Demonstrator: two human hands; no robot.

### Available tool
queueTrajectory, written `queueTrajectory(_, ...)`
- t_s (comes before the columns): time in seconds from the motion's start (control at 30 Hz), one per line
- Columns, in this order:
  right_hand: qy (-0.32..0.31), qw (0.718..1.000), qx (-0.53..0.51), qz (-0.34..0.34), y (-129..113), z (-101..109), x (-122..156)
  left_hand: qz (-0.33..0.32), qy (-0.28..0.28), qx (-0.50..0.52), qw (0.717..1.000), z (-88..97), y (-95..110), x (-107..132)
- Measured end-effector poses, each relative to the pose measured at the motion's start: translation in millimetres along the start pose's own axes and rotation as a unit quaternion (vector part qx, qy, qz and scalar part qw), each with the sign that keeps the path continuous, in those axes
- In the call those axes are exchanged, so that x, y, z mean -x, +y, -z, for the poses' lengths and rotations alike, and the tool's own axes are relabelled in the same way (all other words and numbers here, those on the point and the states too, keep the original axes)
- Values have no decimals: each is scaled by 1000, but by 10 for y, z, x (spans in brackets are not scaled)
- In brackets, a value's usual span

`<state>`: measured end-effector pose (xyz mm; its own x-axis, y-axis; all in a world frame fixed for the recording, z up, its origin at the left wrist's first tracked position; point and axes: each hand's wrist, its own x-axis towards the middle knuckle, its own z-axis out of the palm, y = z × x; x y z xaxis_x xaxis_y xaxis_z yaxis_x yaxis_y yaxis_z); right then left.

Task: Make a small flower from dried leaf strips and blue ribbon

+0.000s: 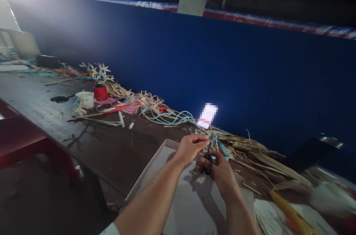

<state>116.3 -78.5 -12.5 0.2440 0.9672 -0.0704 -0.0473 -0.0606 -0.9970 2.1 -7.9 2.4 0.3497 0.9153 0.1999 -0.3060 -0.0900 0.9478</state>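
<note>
Over a shallow white tray [194, 205], both of my hands are close together. My right hand [221, 175] grips a pair of black-handled scissors [209, 166], its fingers in the loops and the blades pointing up and away. Just left of the blades, my left hand [191, 148] is closed in a pinch at their tips. What it pinches is too small to make out. Small pale scraps [200, 174] lie in the tray under the scissors. Beyond the hands, light-blue strips [221, 144] rest beside dried straw-like leaves [258, 151].
A lit phone [207, 115] leans by the blue partition [250, 79]. Along the table stand a red thread spool [100, 92], a white cup [86, 99], another pair of scissors [61, 98] and pale straw flowers [101, 72]. A yellow tool [292, 212] lies at right.
</note>
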Motion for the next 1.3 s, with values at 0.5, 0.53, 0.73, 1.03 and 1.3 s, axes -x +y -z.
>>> queueTrajectory(0.5,-47,997,50,19,-179,32,-91,-4,61,7,998,-13,-3,-123)
queueTrajectory(0.53,-55,997,52,24,-199,34,-126,-5,67,7,998,-9,-16,-157)
queueTrajectory(0.73,-66,997,29,14,-242,66,-367,-21,93,-14,995,5,-54,-369)
queueTrajectory(1.03,-73,997,-20,22,-140,252,-508,-55,91,-23,994,-123,7,-502)
queueTrajectory(1.3,-112,984,-117,72,-155,261,-311,-42,49,-21,998,-293,219,-390)
